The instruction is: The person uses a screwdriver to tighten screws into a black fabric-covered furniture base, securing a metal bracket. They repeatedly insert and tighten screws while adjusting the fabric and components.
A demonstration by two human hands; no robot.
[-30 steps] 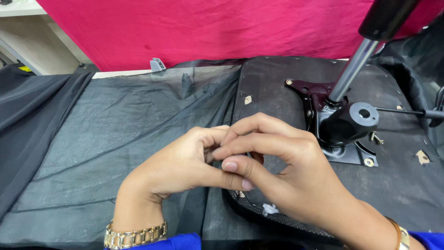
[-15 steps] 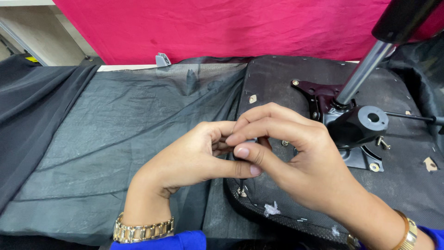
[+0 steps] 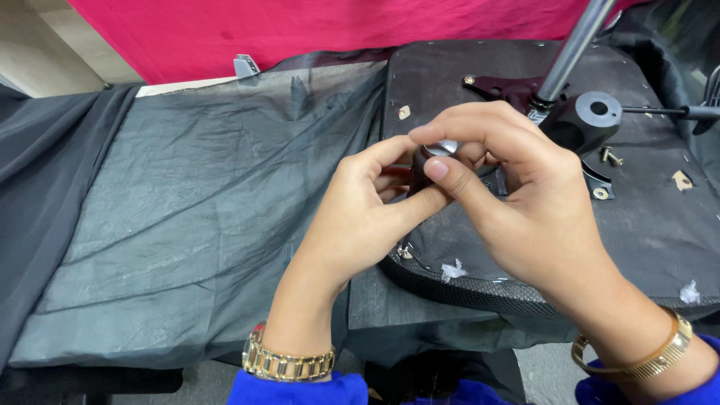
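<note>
Both hands are pinched together over the front edge of the upturned chair seat (image 3: 525,247). The left hand (image 3: 360,217) has its fingers curled in narrow around a small dark round part (image 3: 429,161) with a shiny top, and the right hand (image 3: 517,202) pins that part from above with thumb and forefinger. The chair's metal post (image 3: 571,46) sticks up just behind, with loose bolts (image 3: 609,156) lying near it on the seat.

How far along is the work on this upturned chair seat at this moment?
Done: the black mechanism plate with its metal post sits on the upturned seat. In hand: left hand and right hand pinch a small dark, silver-topped part. Left: two loose bolts lie beside the plate, unfitted.
</note>
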